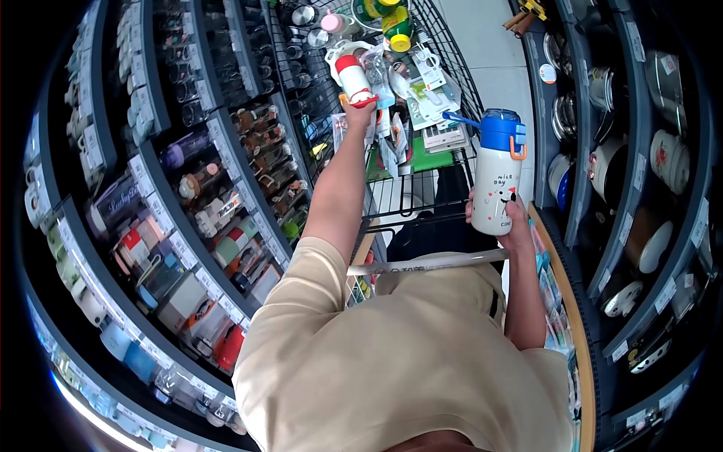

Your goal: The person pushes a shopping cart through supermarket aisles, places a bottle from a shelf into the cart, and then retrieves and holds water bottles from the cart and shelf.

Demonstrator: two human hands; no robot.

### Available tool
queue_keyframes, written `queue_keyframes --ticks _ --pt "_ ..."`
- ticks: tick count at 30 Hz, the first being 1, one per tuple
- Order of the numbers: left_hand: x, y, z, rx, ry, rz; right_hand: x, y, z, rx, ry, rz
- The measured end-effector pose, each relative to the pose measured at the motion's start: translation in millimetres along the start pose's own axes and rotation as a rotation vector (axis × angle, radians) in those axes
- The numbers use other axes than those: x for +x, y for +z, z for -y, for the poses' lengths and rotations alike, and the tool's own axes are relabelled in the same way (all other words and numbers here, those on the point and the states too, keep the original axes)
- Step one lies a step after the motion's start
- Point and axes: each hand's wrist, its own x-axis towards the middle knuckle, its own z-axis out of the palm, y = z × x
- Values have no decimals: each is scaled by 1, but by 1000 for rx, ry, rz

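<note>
My left hand (358, 113) reaches forward over the shopping cart (471, 79). Its fingers are closed around the near end of a white bottle with red ends (352, 77); part of the grip is hidden. Close to my right side, my right hand (514, 226) grips the lower body of a white water bottle (495, 184) with a blue lid, an orange clip and printed "NICE DAY" lettering. This bottle is upright, and its blue strap or flap sticks out to the left. Under my left hand lie packaged goods (433, 94) in the cart.
Yellow-capped green bottles (398, 32) and a pink-lidded container (333, 22) are at the cart's far end. Its handle (433, 264) crosses before my body. Shelves of cups and bottles (218, 211) line the left; shelves of pots and pans (602, 166) line the right.
</note>
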Motion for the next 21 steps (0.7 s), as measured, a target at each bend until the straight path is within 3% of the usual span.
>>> queue_keyframes --ticks 2,4,8,10,13,14,19,21 --pt "7 12 -4 -52 -104 -80 -6 -5 -1 -6 7 -35" --pt "7 9 -12 -61 -152 -30 -12 -7 -2 -1 1 -54" --pt "72 21 53 -146 69 -75 -16 -12 -9 1 19 -77" --pt "24 17 18 -231 20 -91 -15 -4 -5 -60 41 -100" --pt "28 23 28 3 247 -279 -15 -3 -6 -64 36 -76" --pt "-5 18 -2 -32 204 -255 -15 -3 -6 -53 35 -80" --pt "-1 18 3 -18 233 -345 -16 -4 -10 -32 43 -67" --pt "5 12 1 -145 220 -365 -17 -1 -10 -31 42 -57"
